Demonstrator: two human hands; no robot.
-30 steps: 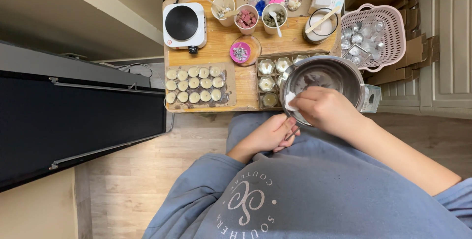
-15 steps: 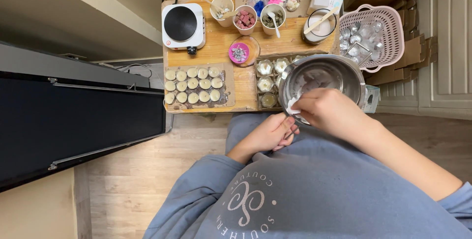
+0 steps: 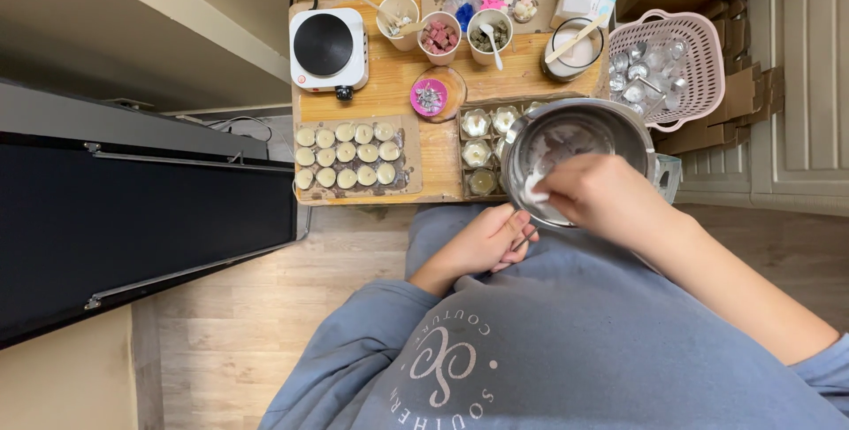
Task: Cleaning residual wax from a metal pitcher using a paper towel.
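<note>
A round metal pot (image 3: 619, 116) sits tilted at the near edge of a small wooden table (image 3: 442, 152), above my lap. My right hand (image 3: 606, 196) reaches into the pot and presses a white tissue (image 3: 536, 190) against its inner wall. My left hand (image 3: 482, 243) rests below the pot's left rim, fingers curled around what looks like the pot's thin metal handle. White residue streaks the inside of the pot.
On the table stand a white hot plate (image 3: 327, 48), a tray of pale tealight candles (image 3: 347, 156), several cups (image 3: 439, 37) with small pieces, and a jar with a stick (image 3: 575, 45). A pink basket (image 3: 699, 50) of metal cups stands at the right. A black panel (image 3: 133, 235) fills the left.
My right hand has shifted slightly with the tissue along the pot's inner wall. My left hand keeps its place at the handle.
</note>
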